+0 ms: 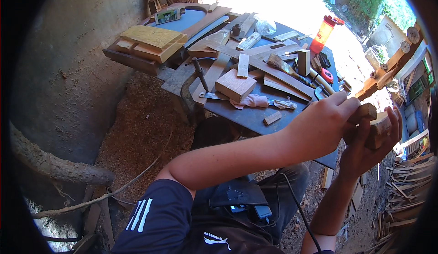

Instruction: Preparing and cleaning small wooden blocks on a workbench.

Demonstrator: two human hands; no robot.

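My left hand (331, 121) is closed around a small wooden block (367, 111) at the right, beyond the bench edge. My right hand (358, 153) grips a second, paler wooden block (379, 128) just below it, fingers wrapped up around its far side. The two pieces are close together; whether they touch is hard to tell. Nearest on the bench are chisel-like tools (319, 78) with wooden handles, a paintbrush (278, 64) and a long metal bar partly wrapped in pink cloth (251, 100).
A cluttered dark bench (246, 117) holds several boards (150, 39), a clamp (196, 73), a phone (166, 16), a red tape measure (326, 75) and a red bottle (322, 35). A branch (59, 162) juts from the left wall; a log rail (378, 78) runs at the right.
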